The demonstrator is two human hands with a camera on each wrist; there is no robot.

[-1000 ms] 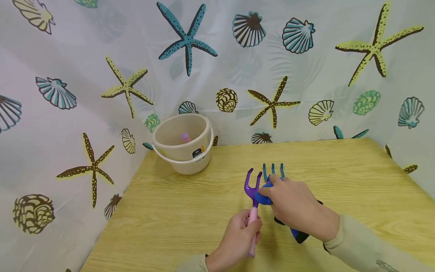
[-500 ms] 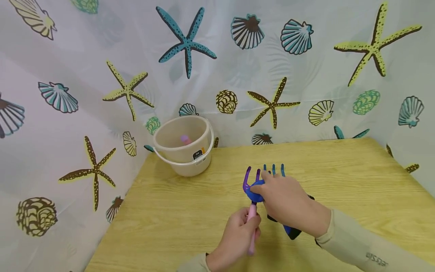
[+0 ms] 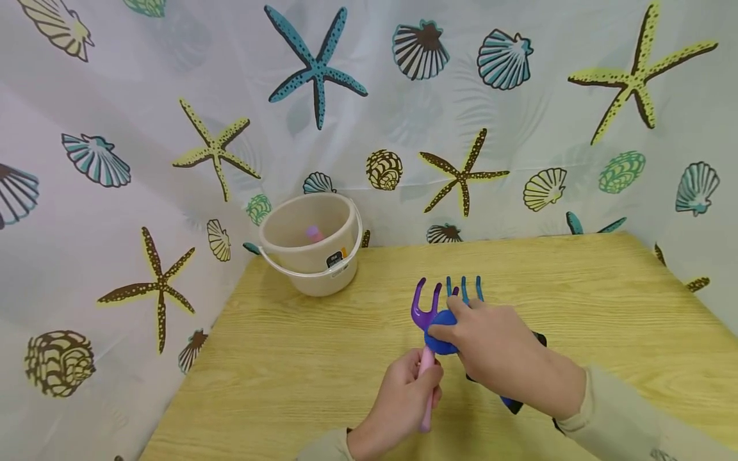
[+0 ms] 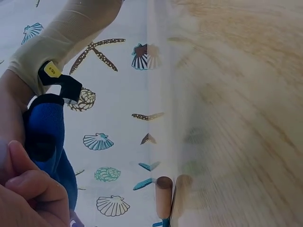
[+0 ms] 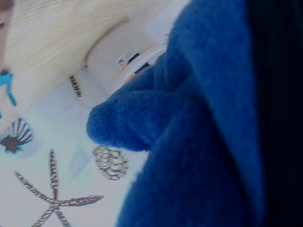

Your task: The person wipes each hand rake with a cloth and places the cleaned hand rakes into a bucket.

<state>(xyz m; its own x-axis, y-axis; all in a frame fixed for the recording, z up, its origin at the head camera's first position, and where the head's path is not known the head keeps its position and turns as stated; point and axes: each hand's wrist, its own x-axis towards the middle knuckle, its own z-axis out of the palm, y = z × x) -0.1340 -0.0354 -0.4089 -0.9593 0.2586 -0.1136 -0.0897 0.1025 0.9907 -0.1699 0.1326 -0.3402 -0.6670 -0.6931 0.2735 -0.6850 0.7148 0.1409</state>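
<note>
My left hand (image 3: pixel 398 397) grips the pink handle of a small purple hand rake (image 3: pixel 423 315), its prongs pointing up and away. Between the fingers of my right hand (image 3: pixel 501 346) is a fuzzy blue cloth (image 3: pixel 441 334), pressed against the rake where head meets handle. That cloth partly covers the rake's right side. Its loose end hangs below the right wrist, and the right wrist view is mostly filled by its folds (image 5: pixel 142 113). Just behind the right hand lies a teal hand rake (image 3: pixel 464 291); its wooden handle (image 4: pixel 164 198) shows in the left wrist view.
A cream bucket (image 3: pixel 311 259) with a white handle stands at the back left of the wooden table (image 3: pixel 277 371). Inside it is a pink and purple item (image 3: pixel 314 234). A white curtain (image 3: pixel 357 121) printed with starfish and shells surrounds the table's back and sides.
My right hand moved the cloth up and left over the purple rake's head, then back down and right to its neck. The left hand keeps its grip, nearly still.
</note>
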